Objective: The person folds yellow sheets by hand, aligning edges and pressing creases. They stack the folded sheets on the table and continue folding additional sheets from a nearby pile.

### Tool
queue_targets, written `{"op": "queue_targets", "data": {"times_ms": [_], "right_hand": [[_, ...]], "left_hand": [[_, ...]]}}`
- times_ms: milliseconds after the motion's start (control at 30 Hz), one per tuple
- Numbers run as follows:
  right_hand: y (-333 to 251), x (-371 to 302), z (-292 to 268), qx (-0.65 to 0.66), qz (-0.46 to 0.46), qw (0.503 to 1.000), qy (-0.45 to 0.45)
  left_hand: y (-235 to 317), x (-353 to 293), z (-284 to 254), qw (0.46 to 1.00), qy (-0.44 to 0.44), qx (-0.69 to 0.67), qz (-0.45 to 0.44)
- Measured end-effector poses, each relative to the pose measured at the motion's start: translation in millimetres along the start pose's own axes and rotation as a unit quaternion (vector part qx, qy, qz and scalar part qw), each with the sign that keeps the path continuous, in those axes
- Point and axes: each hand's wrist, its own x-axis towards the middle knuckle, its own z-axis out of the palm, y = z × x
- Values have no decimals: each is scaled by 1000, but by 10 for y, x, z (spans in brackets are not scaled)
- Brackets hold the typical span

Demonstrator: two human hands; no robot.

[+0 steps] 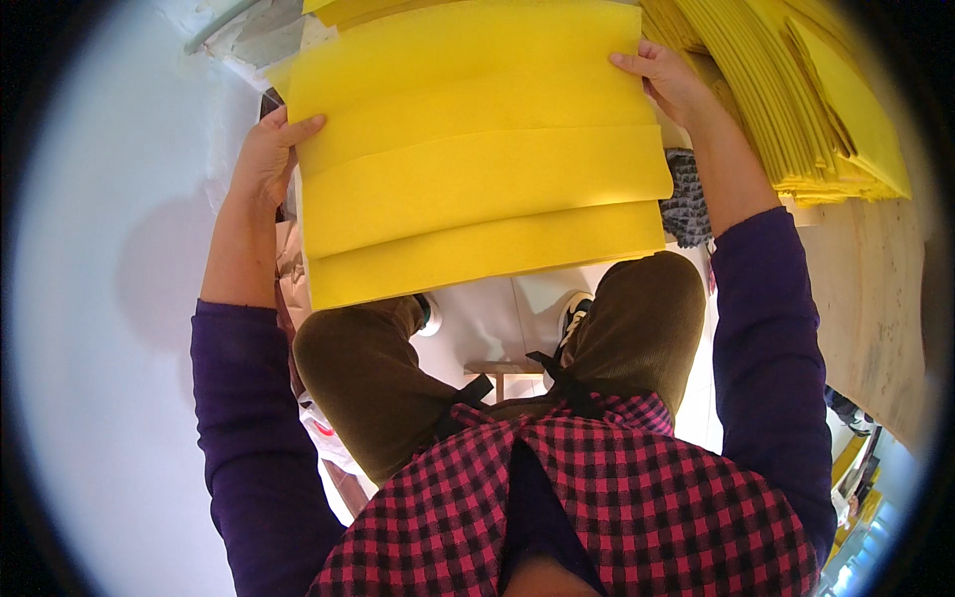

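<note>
Several yellow sheets (pixel 477 99) of felt-like fabric spread out in front of me above my knees. Their near edges lie staggered, one strip below another. My left hand (pixel 267 149) is closed on the left side of the sheets, its thumb on top and its fingers mostly hidden beneath. At the far right corner, my right hand (pixel 676 85) pinches the edge, again with the thumb uppermost. How many layers each hand grips I cannot tell.
A thick stack of folded yellow sheets (pixel 766 90) rests on a wooden table (pixel 865 289) at the right. Patterned grey cloth (pixel 686 204) shows beside my right forearm. A white wall (pixel 109 298) runs along the left, with brown paper (pixel 289 264) near my left knee.
</note>
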Motion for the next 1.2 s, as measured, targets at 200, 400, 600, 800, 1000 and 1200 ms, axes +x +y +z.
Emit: {"op": "queue_targets", "data": {"times_ms": [200,400,600,800,1000,1200], "right_hand": [[-57,-44,-23,-20,-9,1000,9],[-166,-52,-146,-129,27,991,-20],[-211,-24,-86,-127,-4,992,-22],[-301,-56,-57,-142,40,989,-20],[-315,-82,-46,-143,56,988,5],[-308,-203,33,-45,16,998,43]], "left_hand": [[-6,19,-31,1000,11,-5,11],[33,-22,20,999,17,-36,28],[114,-38,58,999,34,-5,30],[222,-150,96,985,91,144,25],[329,-171,75,985,89,145,1],[289,-230,72,978,120,172,8]]}}
